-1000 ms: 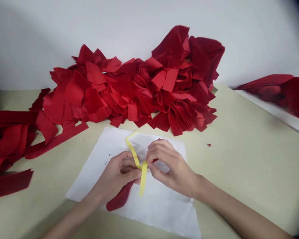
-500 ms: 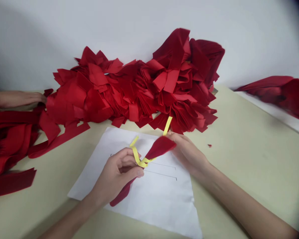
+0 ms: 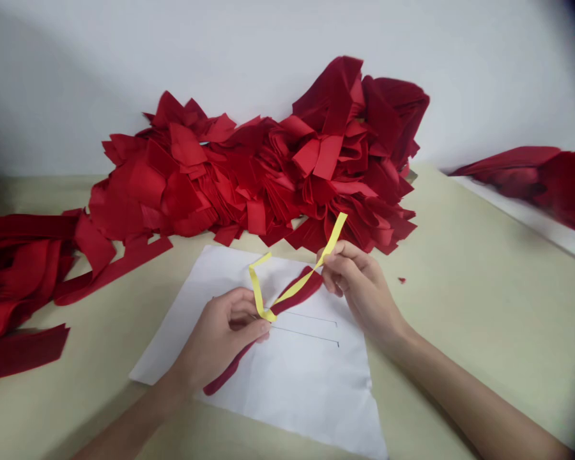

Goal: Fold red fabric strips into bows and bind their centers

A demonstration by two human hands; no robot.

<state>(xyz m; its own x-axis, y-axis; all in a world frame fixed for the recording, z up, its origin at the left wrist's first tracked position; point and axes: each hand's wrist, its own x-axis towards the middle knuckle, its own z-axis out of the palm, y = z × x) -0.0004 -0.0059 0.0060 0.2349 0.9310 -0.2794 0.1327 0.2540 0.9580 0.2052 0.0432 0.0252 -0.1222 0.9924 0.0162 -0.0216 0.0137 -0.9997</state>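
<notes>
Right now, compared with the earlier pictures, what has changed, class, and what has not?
The right hand has moved up and right and holds up one end of the yellow strip; earlier, an end hung down. Another person's hand, briefly at the left edge, is gone. The left hand still pinches the red piece; white paper and red heap stayed put.
</notes>
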